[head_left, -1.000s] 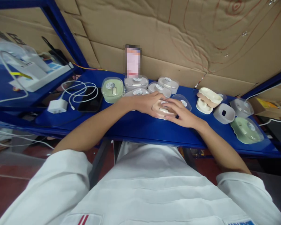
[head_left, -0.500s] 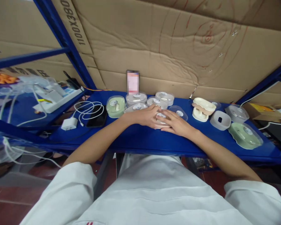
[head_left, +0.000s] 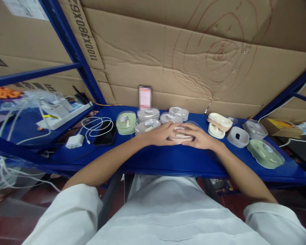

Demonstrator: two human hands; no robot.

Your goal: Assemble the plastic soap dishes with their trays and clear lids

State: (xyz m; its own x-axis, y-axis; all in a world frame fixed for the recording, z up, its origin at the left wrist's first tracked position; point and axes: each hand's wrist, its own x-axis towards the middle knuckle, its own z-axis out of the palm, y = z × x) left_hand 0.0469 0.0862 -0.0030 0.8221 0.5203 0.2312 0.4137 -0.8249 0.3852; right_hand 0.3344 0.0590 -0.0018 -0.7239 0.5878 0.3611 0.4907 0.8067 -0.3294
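1. Since the earlier frame, our right hand [head_left: 200, 136] has shifted aside, baring the white clip [head_left: 180, 135] on the clear-lidded box [head_left: 186, 138].
2. Our fingers [head_left: 193, 131] grasp its ends above the surface [head_left: 163, 160]; uneven squeezing could tip the lid.
3. Our left hand [head_left: 158, 135] could nudge the greyish box [head_left: 146, 126] just beside it.
4. Our wrists angle inward, forearms spreading outward.

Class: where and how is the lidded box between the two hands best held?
Probably by its ends, the left hand from the left, the right hand from the right: the lidded box runs longest side to side, and a grey box stands behind it.
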